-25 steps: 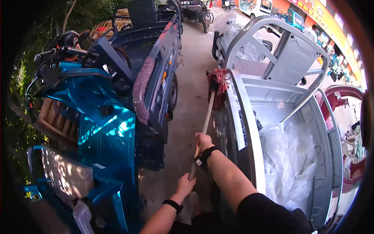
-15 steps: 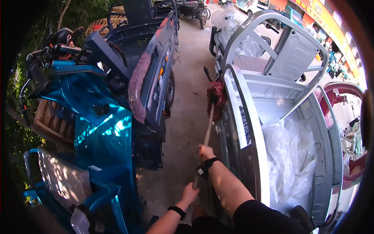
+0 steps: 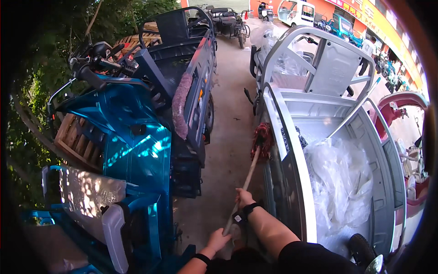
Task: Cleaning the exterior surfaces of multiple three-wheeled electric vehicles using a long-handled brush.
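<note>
My left hand [image 3: 219,239] and my right hand [image 3: 244,197] are closed around a long pale pole [image 3: 251,170], the left hand lower down than the right. At the pole's far end, a shaggy red mop head [image 3: 262,139] rests against or beside the outer side of a silver tricycle cargo bed [image 3: 310,216], low under its rail. Crumpled clear plastic [image 3: 340,182] lies inside that bed, and a dark patterned item sits by its near rail, partly hidden.
A narrow concrete aisle [image 3: 228,91] runs between the silver tricycle and a teal tricycle [image 3: 127,155] and dark blue cargo tricycle [image 3: 196,114] on the left. Wooden pallets [image 3: 73,137] stand among trees. Beyond are parked vehicles [image 3: 294,11], a maroon vehicle [image 3: 388,109] and a person [image 3: 367,52].
The mop head has moved downward along the silver bed's outer side, and both my hands have shifted lower with the pole. The camera view has shifted slightly.
</note>
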A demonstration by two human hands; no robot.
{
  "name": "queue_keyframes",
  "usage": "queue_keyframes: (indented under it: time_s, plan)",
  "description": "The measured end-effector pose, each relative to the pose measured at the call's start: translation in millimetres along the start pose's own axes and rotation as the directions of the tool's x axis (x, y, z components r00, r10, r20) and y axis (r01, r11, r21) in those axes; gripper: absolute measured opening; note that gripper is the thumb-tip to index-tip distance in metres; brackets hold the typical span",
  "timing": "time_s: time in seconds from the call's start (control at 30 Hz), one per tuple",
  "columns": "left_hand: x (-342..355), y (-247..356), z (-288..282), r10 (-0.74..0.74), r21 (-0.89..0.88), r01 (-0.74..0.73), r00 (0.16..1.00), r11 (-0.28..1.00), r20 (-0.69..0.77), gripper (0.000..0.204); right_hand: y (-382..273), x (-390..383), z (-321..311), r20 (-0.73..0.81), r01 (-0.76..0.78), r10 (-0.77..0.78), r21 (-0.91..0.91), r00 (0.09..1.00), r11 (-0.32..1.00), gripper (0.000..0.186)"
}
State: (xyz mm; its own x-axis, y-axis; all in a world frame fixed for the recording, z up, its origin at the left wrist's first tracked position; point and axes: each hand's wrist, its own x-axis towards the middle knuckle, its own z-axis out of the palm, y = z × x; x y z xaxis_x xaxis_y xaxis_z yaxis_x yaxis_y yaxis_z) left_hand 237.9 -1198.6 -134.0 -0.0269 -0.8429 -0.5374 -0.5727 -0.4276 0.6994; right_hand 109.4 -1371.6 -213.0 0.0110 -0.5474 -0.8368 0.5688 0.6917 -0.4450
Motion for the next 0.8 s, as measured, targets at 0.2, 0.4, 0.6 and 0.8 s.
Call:
queue_keyframes:
  time_s: [0.2,0.4,0.6,0.8]
  plan:
    - [-45.6,-5.8,-48.5,-0.002,0.142,-0.007,0.998,0.990,0.067,0.031,39.1,-34.3,-3.6,0.031,-0.190,0.188,0.149,0.982,0.970,0.014]
    - [-65.4,-5.8,-47.7,0.065,0.173,-0.070,0.997,0.982,0.037,0.028,31.7,-41.0,-16.4,0.025,-0.265,0.264,0.061,0.964,0.962,0.013]
    - [-81.1,15.7,-63.2,-0.042,0.097,0.037,0.998,0.995,0.051,0.020,-12.3,16.6,-25.6,0.180,-0.224,0.185,0.230,0.966,0.947,0.020]
    - [-72.4,24.7,-54.5,-0.049,0.087,0.047,0.999,0.995,0.024,0.019,-37.0,26.1,-32.0,0.117,-0.206,0.186,0.196,0.976,0.959,0.031]
